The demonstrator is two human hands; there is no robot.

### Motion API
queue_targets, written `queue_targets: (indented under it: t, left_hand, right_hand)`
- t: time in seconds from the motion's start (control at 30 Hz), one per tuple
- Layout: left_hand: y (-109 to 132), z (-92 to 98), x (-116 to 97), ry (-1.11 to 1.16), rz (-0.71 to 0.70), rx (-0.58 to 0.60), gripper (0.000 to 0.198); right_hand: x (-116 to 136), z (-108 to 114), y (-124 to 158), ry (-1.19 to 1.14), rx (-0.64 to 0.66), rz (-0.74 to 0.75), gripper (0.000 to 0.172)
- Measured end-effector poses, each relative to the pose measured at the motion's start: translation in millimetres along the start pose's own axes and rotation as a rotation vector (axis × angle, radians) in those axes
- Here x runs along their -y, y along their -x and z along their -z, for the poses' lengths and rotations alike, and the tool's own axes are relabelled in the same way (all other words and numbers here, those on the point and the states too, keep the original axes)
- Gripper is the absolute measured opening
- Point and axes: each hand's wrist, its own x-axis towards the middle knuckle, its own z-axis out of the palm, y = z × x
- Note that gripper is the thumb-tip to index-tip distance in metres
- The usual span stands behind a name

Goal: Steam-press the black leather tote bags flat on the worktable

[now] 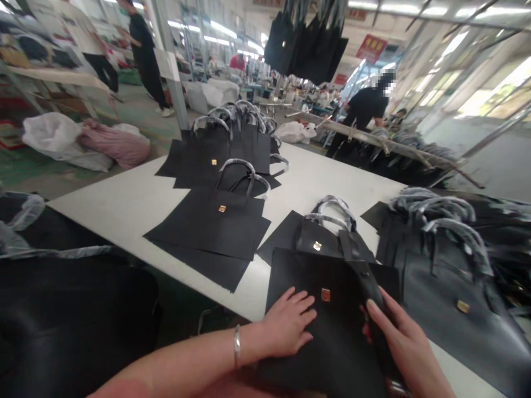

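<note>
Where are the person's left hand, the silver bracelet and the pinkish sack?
Left hand [288, 323]: head view, on the back of the hand.
Silver bracelet [237, 345]: head view, on its band.
Pinkish sack [115, 142]: head view, on its bulging side.

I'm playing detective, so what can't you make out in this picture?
Head view: writing on the big red sign, too blurred.
Head view: some fingers of the right grip, behind the black strip.
Head view: near end of the black bag beneath, cut off by the bottom edge.
</note>
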Motion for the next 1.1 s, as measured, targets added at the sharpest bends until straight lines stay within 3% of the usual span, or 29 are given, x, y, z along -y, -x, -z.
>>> queue_targets:
  t: [0.07, 0.3, 0.5, 0.7, 0.87, 1.0, 1.1]
  left_hand:
    - [7, 7.6, 4, -0.066, -0.022, -0.003, 0.046]
    - [8, 5.7, 1, -0.158, -0.058, -0.056, 0.046]
    - [10, 6.4, 4, -0.208, -0.075, -0.085, 0.045]
    - [11, 5.5, 4, -0.172, -0.054, -0.108, 0.044]
    - [10, 5.5, 4, -0.147, -0.061, -0.102, 0.043]
    - [11, 2.8, 4, -0.103, -0.062, -0.096, 0.042]
    - [7, 4.0, 9, -0.008, -0.044, -0.075, 0.036]
  right_hand:
    - [2, -8, -3, 0.049, 0.051, 0.001, 0.077]
    - [5, -49, -23, 0.045, 0.475, -0.124, 0.068]
    - [28, -66, -45, 0.011, 0.581, -0.158, 0.05]
    - [31, -53, -41, 0.053, 0.639, -0.218, 0.041]
    - [31, -67, -49, 0.016, 0.613, -0.182, 0.043]
    - [46, -74, -59, -0.027, 0.312, 0.022, 0.059]
    - [56, -46, -53, -0.096, 0.146, 0.059, 0.068]
